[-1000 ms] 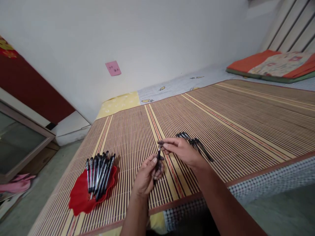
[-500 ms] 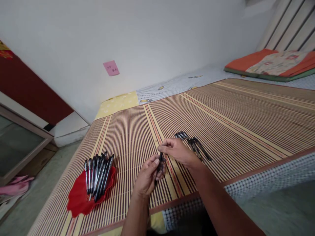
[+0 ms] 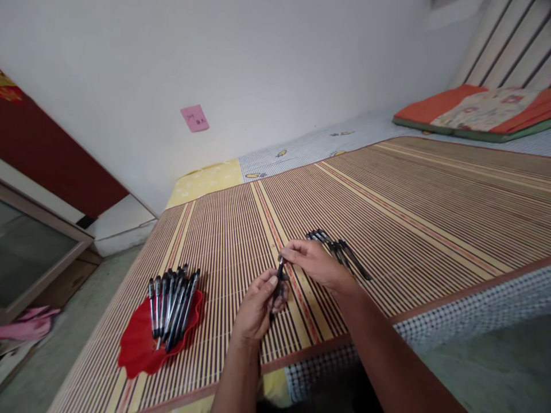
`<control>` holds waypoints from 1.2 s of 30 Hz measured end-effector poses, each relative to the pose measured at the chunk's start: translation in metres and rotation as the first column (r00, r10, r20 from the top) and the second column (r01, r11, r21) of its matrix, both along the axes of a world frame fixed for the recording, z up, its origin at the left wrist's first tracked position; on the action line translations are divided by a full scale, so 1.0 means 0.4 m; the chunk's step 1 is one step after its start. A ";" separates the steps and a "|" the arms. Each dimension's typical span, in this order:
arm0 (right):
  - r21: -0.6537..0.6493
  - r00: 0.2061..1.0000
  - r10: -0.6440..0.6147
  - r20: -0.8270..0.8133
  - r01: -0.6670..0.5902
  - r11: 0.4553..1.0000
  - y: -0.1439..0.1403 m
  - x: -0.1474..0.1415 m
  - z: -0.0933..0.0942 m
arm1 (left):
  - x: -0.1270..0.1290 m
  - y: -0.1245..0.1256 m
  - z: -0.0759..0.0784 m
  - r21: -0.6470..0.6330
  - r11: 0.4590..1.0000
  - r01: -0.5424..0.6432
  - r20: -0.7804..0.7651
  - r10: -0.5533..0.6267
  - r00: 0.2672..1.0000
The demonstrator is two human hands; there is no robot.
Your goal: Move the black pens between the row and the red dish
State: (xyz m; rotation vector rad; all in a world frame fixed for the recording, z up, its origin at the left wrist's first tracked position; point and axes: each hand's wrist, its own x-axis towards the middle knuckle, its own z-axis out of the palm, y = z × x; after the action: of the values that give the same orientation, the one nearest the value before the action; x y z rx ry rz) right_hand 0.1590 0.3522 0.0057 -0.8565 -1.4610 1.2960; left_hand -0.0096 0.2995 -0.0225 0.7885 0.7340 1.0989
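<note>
My left hand is closed around a black pen, which points up and away from me, its lower part mostly hidden in the palm. At the pen's upper end a small silvery tip shows. My right hand pinches with thumb and forefinger at that tip; whether a small part sits between those fingers is too small to tell. Just beyond my right hand, several black pens lie on the striped mat, partly covered by the hand and wrist.
On the left, a red wavy-edged dish carries several clear-barrelled pens with black ends. A folded orange quilt lies at the far right. A pink note is stuck to the wall. The mat's near edge borders a checked cloth.
My right fingertips have shifted slightly up along the pen, and its silvery tip now shows below them. My left hand keeps its grip almost unmoved.
</note>
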 end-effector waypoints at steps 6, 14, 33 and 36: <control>-0.008 0.996 0.056 0.068 -0.055 0.998 0.003 0.001 -0.006 | -0.003 -0.001 0.000 0.008 1.000 -0.004 -0.001 0.004 1.000; 0.000 0.999 0.024 0.034 -0.024 1.000 0.003 0.001 0.000 | -0.004 0.001 -0.003 0.020 1.000 0.008 -0.010 -0.008 1.000; -0.027 0.992 -0.020 0.123 0.023 0.999 0.002 0.002 -0.005 | -0.003 0.000 -0.003 0.032 0.999 0.022 -0.068 -0.020 0.997; -0.021 0.995 -0.029 0.098 0.031 0.999 0.001 0.004 0.001 | -0.004 0.001 -0.003 0.038 0.999 0.015 -0.070 -0.012 0.997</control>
State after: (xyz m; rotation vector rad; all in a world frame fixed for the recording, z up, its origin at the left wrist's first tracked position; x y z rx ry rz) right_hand 0.1607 0.3527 0.0063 -0.9645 -1.5066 1.2655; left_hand -0.0111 0.3001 -0.0238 0.8667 0.7674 1.0805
